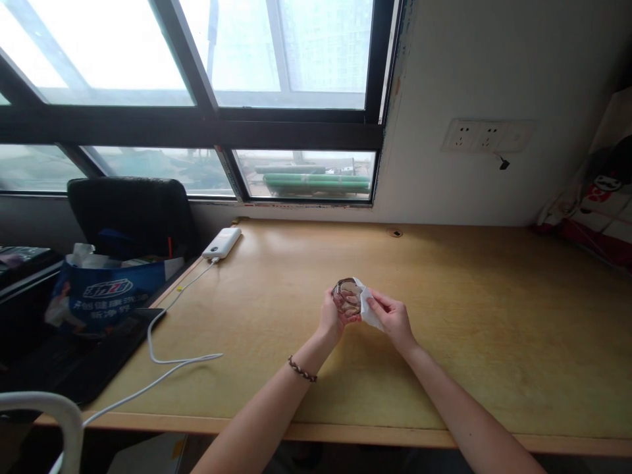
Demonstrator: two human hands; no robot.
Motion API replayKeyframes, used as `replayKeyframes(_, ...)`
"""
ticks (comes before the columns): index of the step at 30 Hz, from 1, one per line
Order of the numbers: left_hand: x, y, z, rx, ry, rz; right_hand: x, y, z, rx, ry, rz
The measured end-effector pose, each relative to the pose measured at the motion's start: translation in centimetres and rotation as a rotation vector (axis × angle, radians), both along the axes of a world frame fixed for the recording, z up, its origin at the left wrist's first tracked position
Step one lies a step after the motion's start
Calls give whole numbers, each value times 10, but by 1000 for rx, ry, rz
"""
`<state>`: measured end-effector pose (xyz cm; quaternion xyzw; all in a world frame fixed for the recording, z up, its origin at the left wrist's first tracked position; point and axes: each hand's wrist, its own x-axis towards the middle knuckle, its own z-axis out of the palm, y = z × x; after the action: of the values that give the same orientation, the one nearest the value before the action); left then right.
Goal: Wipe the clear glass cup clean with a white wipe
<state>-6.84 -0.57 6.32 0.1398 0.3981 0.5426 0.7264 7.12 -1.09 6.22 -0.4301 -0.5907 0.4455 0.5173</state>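
Above the middle of the wooden desk (444, 296), my left hand (332, 319) is closed around a small clear drinking glass (346, 296), tilted with its mouth toward the camera. My right hand (392, 317) pinches a white tissue (368, 306) against the glass's right side. A braided bracelet (302, 370) sits on my left wrist.
A white power bank (222, 243) lies at the desk's back left, its white cable (162, 359) trailing off the front edge. A black chair (131, 214) and a blue bag (106, 293) stand left of the desk. Wall sockets (486, 136) and red-white items (595, 214) are at right.
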Motion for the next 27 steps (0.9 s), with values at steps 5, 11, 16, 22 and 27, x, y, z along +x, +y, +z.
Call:
replayKeyframes(5,-2,5,2,-21,3,35,-1,-3,3,91,-11,-4)
replayKeyframes(11,3,5,-1,67,-2,115,-4,-8,8,191,-66,59)
replayKeyframes(16,10,-1,-7,271,143,63,-5,-11,13,190,-66,60)
replayKeyframes(22,15,-14,-1,478,379,109,1,-10,16,77,-2,-27)
replayKeyframes(27,16,-18,9,472,285,130,1,-8,16,45,10,-19)
